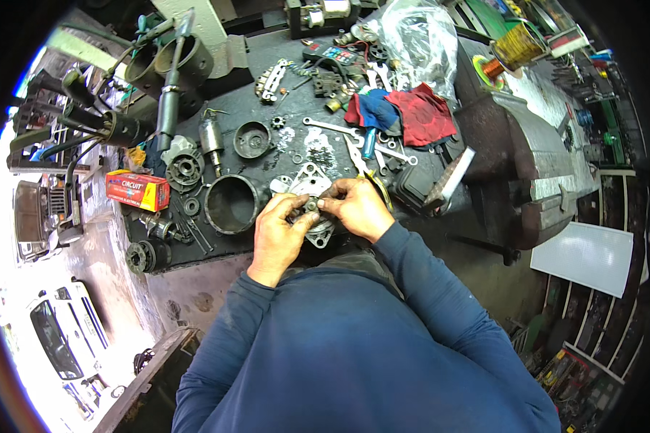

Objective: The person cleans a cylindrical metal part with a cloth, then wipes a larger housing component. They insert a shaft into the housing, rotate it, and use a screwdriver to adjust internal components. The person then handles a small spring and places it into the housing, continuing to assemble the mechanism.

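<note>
At the bench's front edge, both my hands meet over a cast metal end housing (311,175) with bolt-hole ears. My left hand (280,229) is closed, its thumb and fingertips pinching a small round metal part (311,206) from the left. From the right, the bent fingers of my right hand (362,209) press on the same part. Fingers cover much of it, so its exact kind does not show. Left of my hands stands an open metal cylinder (232,205). Behind that lies a round metal cup (253,140), with a small gear (277,123) beside it.
A red and yellow box (138,190), a solenoid (210,136) and a slotted round housing (185,168) sit to the left. Spanners (332,127), red and blue rags (425,115) and a clear plastic bag (419,40) lie farther back. A bench vise (516,155) stands on the right.
</note>
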Available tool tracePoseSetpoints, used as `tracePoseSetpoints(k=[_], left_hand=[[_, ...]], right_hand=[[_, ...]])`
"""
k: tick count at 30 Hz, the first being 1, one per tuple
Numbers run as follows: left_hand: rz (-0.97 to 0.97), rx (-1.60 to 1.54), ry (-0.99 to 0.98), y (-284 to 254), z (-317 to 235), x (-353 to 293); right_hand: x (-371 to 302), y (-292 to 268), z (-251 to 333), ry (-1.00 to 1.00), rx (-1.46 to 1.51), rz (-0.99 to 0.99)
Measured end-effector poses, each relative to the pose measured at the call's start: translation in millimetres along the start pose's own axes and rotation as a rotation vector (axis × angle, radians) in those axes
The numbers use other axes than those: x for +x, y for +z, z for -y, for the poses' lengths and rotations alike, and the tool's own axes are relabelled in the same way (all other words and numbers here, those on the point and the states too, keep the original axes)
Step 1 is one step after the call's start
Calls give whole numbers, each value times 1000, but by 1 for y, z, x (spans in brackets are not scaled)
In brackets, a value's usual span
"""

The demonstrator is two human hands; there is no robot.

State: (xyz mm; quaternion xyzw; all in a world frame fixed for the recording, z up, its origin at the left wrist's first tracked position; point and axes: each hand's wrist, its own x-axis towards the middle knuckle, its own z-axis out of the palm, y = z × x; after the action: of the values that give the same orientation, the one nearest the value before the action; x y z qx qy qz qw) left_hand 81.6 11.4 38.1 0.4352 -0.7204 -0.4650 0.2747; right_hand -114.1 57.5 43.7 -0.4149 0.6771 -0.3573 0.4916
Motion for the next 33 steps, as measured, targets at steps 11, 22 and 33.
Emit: tracePoseSetpoints(k=[11,22,33], left_hand=[[53,221,-2,1,-9,3],[97,287,-182,-1,-19,7],[71,301,-198,-1,-14,2]], right_hand=[[6,9,-39,-43,228,53],[12,-2,-29,-72,111,103],[9,-4,-25,-97,83,52]])
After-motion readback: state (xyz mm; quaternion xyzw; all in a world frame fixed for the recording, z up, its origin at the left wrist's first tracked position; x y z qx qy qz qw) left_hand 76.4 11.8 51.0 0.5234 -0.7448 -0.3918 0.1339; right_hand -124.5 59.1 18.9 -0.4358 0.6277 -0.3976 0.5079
